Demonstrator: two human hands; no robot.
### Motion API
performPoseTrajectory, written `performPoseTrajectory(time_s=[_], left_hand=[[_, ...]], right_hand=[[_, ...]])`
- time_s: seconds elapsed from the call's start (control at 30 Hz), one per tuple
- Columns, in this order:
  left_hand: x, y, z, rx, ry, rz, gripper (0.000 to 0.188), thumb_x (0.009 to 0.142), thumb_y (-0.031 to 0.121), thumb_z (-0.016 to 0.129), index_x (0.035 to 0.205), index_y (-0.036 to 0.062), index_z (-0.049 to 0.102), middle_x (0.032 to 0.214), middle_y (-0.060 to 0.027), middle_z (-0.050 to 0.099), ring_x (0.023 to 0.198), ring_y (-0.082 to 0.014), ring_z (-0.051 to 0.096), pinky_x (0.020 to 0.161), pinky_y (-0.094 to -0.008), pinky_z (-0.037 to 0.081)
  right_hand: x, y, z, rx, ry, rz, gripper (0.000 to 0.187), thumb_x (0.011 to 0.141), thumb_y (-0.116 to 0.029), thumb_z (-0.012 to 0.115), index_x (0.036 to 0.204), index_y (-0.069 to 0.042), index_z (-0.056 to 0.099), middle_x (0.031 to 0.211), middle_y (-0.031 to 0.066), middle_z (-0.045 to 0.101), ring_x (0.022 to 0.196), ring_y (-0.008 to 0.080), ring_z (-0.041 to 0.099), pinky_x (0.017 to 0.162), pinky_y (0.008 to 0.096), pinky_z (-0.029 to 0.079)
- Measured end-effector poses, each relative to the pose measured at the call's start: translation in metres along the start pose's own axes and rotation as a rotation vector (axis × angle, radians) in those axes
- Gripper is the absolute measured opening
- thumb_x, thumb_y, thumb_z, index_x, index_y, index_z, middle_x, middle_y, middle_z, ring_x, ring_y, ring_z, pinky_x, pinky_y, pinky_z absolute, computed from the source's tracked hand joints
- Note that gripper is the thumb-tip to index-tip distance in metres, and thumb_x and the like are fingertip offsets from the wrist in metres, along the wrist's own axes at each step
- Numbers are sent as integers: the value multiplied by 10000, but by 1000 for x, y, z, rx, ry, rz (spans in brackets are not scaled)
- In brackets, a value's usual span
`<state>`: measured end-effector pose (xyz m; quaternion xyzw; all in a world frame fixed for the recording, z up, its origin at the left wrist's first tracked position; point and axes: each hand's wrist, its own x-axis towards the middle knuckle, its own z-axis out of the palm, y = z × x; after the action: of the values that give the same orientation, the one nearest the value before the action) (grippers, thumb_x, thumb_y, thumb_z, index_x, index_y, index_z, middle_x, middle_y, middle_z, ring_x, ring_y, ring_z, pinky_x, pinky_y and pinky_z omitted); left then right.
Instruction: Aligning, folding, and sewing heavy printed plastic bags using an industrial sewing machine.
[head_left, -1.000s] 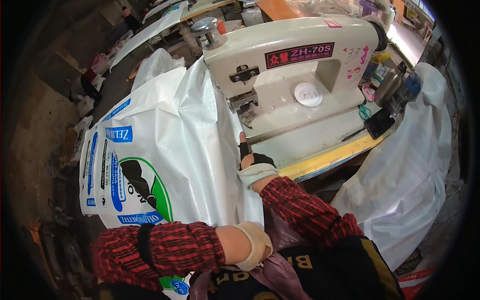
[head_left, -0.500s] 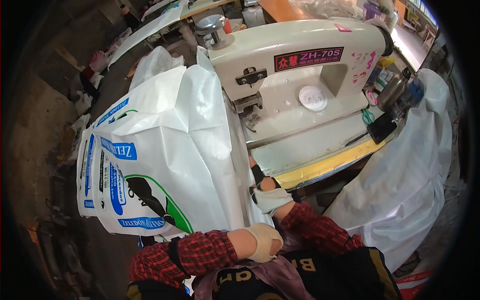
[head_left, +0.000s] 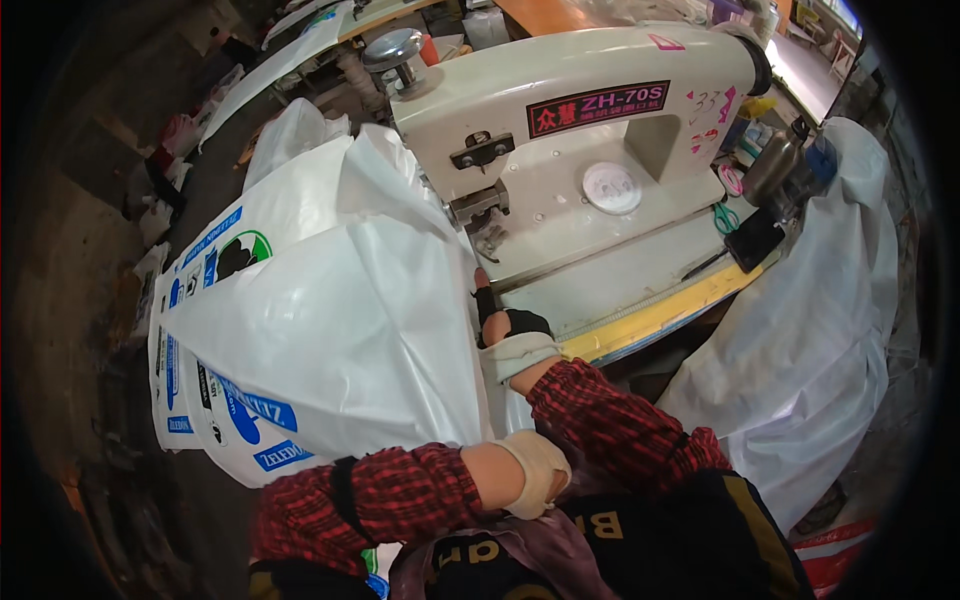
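A large white woven plastic bag, printed in blue, green and black, drapes down the left side of a cream sewing machine. Its right edge runs beside the machine's needle and presser parts. My right hand, in a black fingerless glove with a pale wrist band, is at that edge, one finger stretched along it toward the presser; the other fingers are partly hidden. Close to my body, my left hand wears a beige wrap and is by the bag's near end. Its fingers are out of sight.
On the machine bed lie a white round disc, green-handled scissors and a black phone-like object. A metal bottle stands behind them. White sheeting hangs at the right. A long worktable stretches away at the far left.
A plain white fold of the bag now covers much of the print. My right hand has shifted forward and left along the edge. The machine sits slightly farther left in view.
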<state>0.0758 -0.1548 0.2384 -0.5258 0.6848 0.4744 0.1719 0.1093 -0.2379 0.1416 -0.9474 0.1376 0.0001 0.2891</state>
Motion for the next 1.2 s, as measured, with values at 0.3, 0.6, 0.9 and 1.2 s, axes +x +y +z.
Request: performPoseTrajectory(time_s=[0.3,0.6,0.9,1.2], left_hand=[[-109,-37,-56,605,263,-304,201,611,190,607,804,136,609,744,-18,610,843,-205,552,866,-415,355],[-133,36,-49,47,183,-7,107,643,216,635,646,109,627,653,-59,617,655,-256,606,661,-350,476],[-23,-61,-14,136,640,-309,134,653,197,649,649,63,637,664,-138,625,635,-299,629,526,-392,487],[-52,-183,-83,333,761,-652,163,710,259,607,704,114,680,718,-107,647,714,-267,638,608,-383,490]], right_hand=[[-60,1,-8,529,37,36,736,786,-190,518,1410,-130,134,804,271,601,721,435,590,628,461,466],[-16,22,25,133,-198,43,673,796,-227,477,1386,-80,186,767,254,607,685,388,620,609,487,476],[40,-6,-32,305,-241,391,498,875,-273,472,1305,-40,380,977,211,608,935,286,600,755,377,465],[27,39,-15,1409,-45,131,419,914,-280,462,1275,-67,443,635,52,546,579,116,540,566,233,454]])
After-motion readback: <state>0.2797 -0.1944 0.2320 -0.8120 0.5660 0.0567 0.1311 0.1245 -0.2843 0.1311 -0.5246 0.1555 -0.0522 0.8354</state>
